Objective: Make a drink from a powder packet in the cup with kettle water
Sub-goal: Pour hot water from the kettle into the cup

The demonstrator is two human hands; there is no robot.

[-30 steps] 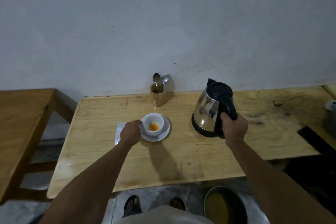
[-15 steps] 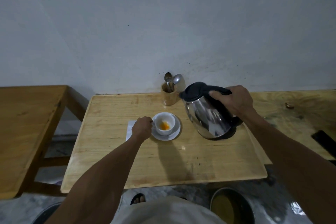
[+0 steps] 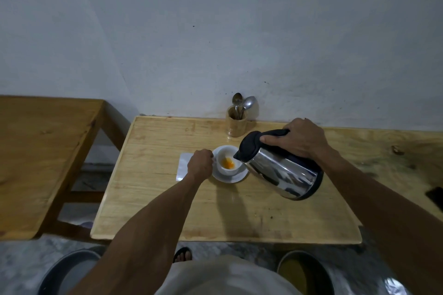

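A white cup [image 3: 227,157] with orange powder at its bottom stands on a white saucer [image 3: 237,177] on the wooden table [image 3: 153,199]. My left hand [image 3: 200,166] grips the cup's handle at its left side. My right hand [image 3: 298,139] holds the black handle of a steel kettle [image 3: 282,175], which is tilted left with its black spout just over the cup's right rim. No water stream is visible. A silvery packet [image 3: 182,167] lies flat under my left hand, left of the saucer.
A wooden holder [image 3: 236,124] with two spoons stands at the back by the wall. A second wooden table [image 3: 40,151] is to the left. A dark object [image 3: 435,195] lies at the right edge. Round basins [image 3: 304,270] sit on the floor below.
My right hand lifted the kettle off the table, carried it left and tipped it, bringing its spout over the cup. My left hand stayed on the cup's handle.
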